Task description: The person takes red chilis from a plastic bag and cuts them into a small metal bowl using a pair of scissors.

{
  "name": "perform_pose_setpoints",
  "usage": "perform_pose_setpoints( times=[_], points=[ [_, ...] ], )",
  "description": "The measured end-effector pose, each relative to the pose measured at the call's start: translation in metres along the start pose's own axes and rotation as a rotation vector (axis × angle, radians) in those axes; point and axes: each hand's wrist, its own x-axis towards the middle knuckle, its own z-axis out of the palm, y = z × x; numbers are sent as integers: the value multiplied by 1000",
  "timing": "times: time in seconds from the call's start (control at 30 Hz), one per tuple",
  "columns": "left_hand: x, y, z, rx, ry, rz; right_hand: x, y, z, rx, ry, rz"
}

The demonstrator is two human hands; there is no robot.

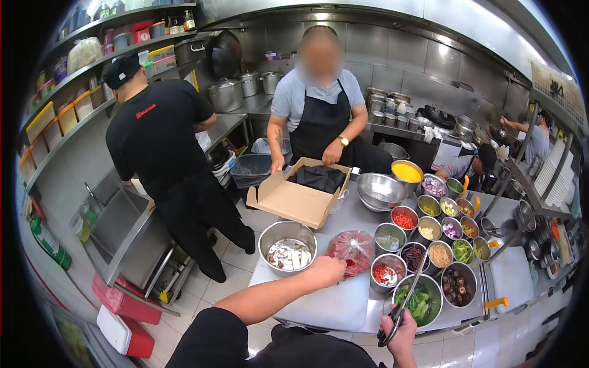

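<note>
My left hand [329,270] is closed at the near-left edge of a clear plastic bag [354,246] with red contents, its fingertips partly hidden. My right hand [400,334] grips a pair of scissors [410,297] by the dark handles, blades pointing up and away. Below the blades is a steel bowl of green vegetable pieces [421,306]. Left of the bag, a wide steel bowl [262,246] holds some pale and brown bits. A white cutting board [322,303] lies under the bag and bowl.
Several steel containers of chopped ingredients [439,253] crowd the counter's right side, near a colander [377,190]. Across the counter, a person in an apron [322,116] holds an open cardboard box [294,201]. Another person in black [162,135] stands by the sink [123,218] at left.
</note>
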Motion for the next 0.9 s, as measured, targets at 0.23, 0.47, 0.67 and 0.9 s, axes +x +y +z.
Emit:
perform_pose_setpoints(
  times=[0.23, 0.47, 0.67, 0.9],
  points=[
    [-12, -23, -31, -407, 242, 23, 2, -11, 1, 17, 41, -69],
    [27, 29, -17, -1555, 151, -113, 25, 19, 28, 282, -38, 26],
    [44, 76, -11, -1691, 128, -233, 35, 32, 45, 498, -133, 193],
    [48, 82, -1, -1678, 46, -239, 45, 42, 47, 467, -196, 192]
  ],
)
